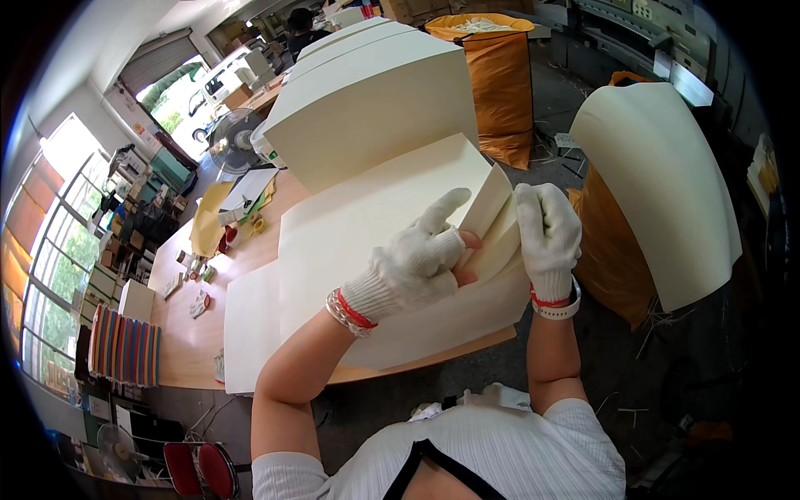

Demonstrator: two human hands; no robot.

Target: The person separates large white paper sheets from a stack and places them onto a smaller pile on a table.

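Both my hands wear white knit gloves, and two bare fingertips stick out of the left one. Large cream paper sheets [350, 225] lie on the table in front of me. Their right edge is bent up into a curled flap [487, 200]. My left hand [421, 254] holds the flap's near side with its bare fingertips, one gloved finger stretched away over the sheet. At the flap's right side my right hand [548, 237] is closed on the paper edge; its fingertips are hidden. How many sheets are gripped I cannot tell.
Behind the sheets rises a tall paper stack [375, 108]. Orange sacks [492, 92] stand right of the table, one under a bent cream sheet [658, 200]. A fan [236, 140], small tools and tape lie left. Striped coloured bundles [125, 346] sit at the left corner. Someone [304, 33] is far off.
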